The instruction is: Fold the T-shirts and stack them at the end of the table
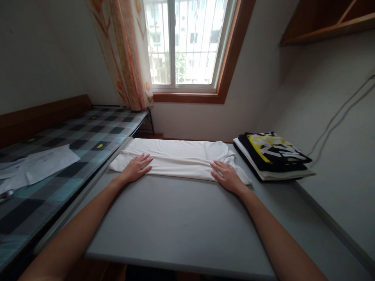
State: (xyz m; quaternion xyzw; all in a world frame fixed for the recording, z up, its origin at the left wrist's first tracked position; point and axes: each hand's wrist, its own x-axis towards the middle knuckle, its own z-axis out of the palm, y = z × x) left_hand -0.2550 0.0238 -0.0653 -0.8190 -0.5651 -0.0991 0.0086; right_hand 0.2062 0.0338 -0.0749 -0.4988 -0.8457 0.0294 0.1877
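Note:
A white shirt [178, 156] lies lengthwise across the far part of the grey table [175, 222], with its near side folded over in a long strip. My left hand [136, 168] rests flat on the left part of the cloth, fingers stretched out. On the right part lies my right hand [227, 174], palm down with its fingers apart. Small creases run along the fabric between both hands. A bunched bit of cloth, perhaps a sleeve, shows at the shirt's right end.
A stack of folded clothes [274, 154], black with yellow print on top, sits at the table's right by the wall. Left of the table is a bed with a checked mattress [73, 152], with papers [43, 164] on it. Behind are a curtain [125, 50] and a barred window [190, 47].

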